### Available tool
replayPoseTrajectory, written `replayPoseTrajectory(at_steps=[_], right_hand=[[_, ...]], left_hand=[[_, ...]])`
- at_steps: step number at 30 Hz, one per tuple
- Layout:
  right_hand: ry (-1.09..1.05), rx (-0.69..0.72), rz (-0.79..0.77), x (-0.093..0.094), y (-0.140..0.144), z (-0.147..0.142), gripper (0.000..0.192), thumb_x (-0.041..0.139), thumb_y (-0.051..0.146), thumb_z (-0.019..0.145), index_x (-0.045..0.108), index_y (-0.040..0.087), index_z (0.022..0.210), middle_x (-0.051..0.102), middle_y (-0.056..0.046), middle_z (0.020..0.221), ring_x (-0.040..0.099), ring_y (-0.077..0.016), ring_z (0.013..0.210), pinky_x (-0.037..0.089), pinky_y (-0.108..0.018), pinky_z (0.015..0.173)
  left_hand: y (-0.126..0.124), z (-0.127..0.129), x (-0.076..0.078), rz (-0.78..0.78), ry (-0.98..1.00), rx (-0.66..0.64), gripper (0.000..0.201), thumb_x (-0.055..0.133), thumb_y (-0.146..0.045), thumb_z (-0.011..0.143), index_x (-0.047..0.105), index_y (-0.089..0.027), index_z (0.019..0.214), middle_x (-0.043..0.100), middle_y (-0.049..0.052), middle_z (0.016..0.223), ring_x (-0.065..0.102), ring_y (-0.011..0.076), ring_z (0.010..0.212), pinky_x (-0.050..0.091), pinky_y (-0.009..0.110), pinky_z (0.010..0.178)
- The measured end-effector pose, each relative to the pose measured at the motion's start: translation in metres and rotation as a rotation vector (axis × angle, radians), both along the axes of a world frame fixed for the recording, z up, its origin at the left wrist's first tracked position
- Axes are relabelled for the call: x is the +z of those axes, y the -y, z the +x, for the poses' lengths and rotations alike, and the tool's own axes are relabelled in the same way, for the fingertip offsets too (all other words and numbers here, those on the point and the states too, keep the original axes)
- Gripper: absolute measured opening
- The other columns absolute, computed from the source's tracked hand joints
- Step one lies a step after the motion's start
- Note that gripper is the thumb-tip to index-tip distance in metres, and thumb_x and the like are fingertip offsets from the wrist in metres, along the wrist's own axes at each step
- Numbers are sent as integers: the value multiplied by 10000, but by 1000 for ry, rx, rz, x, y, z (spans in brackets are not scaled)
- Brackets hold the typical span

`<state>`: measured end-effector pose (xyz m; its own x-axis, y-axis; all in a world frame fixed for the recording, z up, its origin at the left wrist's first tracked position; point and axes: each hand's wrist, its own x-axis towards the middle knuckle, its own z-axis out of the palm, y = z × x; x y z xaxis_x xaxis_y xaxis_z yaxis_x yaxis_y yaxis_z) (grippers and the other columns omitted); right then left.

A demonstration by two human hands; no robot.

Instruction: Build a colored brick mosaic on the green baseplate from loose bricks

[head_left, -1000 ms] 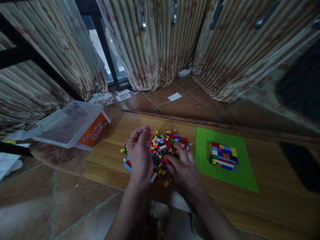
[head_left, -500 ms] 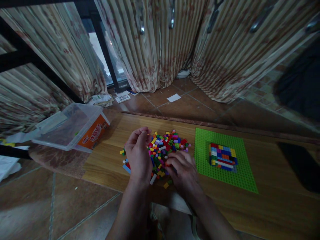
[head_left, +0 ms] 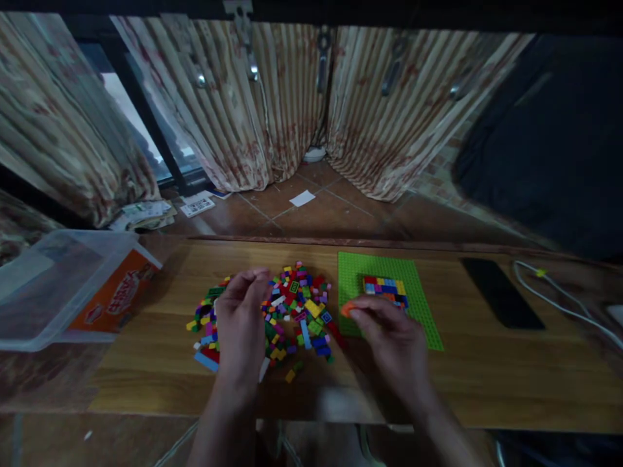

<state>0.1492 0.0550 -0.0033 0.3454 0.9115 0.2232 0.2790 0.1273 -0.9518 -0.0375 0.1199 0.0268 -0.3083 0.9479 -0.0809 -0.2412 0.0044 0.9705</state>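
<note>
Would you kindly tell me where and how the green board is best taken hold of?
Probably pinch the green board by its right edge, coming from the right: it is thin and lies flat. Loose bricks lie close to its left edge, and the right hand hides much of its near edge.

- Loose bricks (head_left: 312, 308): smooth-sided, studded plastic.
- Green baseplate (head_left: 351, 275): plastic, rough with studs.
- Table (head_left: 487, 376): wood-grained, with a faint sheen.
- Bin (head_left: 82, 272): smooth, translucent plastic.
- Curtains (head_left: 233, 117): matt, pleated cloth.
- White sheet (head_left: 302, 198): matt paper.
- Floor (head_left: 389, 220): tile, slightly glossy.
</note>
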Motion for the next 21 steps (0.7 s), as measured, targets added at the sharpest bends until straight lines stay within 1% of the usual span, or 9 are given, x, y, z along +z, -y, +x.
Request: replayPoseTrajectory(at_steps=[1,3,6,8,11,14,19,21], right_hand=[[-64,-73,-49,0,1,18,97,704,313,798,718,234,852,729,-22,874,673,-181,825,536,-311,768],[-142,-209,-130,-3,3,55,185,768,360,704,732,214,812,733,-27,795,669,-175,721,552,-318,713],[-175,-284,-253,-11,8,102,295,803,412,622,748,190,808,739,-51,767,666,-179,672,563,-339,679],[-176,-287,-319,-16,12,120,344,823,427,571,755,182,802,745,-63,773,676,-193,685,565,-345,664],[-160,-253,-384,-21,14,128,366,823,434,552,759,176,804,743,-62,744,681,-201,678,562,-344,636],[-159,-229,-374,-24,11,125,370,815,436,559,746,174,811,738,-51,711,676,-193,643,560,-339,610],[-227,-212,-354,-28,4,121,373,810,399,539,720,171,820,742,-45,712,678,-188,635,564,-337,630],[-214,-221,-351,-30,1,122,345,786,368,550,715,173,826,743,-43,723,684,-189,658,561,-336,656]], left_hand=[[2,6,-1,-8,-65,-89,108,707,-268,756,715,-178,815,676,7,796,603,117,745,453,215,691],[7,20,-5,-10,-167,-268,127,687,-291,785,722,-183,843,686,22,795,622,145,764,464,238,687],[17,45,-16,25,-268,-478,145,635,-311,833,706,-203,898,692,35,827,635,163,762,475,258,668],[24,63,-23,23,-338,-566,162,604,-306,851,685,-213,956,697,50,898,651,181,807,495,281,697],[32,84,-32,-23,-452,-619,264,612,-282,827,651,-206,1077,697,94,1008,663,236,939,523,350,780],[36,98,-36,-27,-531,-654,371,615,-274,813,614,-187,1175,695,135,1065,653,278,1034,519,416,856],[38,108,-40,18,-634,-734,437,562,-297,847,556,-171,1266,677,165,1150,643,300,1069,499,463,912],[38,109,-40,20,-668,-747,449,558,-299,847,550,-166,1276,666,173,1181,633,313,1093,485,483,936]])
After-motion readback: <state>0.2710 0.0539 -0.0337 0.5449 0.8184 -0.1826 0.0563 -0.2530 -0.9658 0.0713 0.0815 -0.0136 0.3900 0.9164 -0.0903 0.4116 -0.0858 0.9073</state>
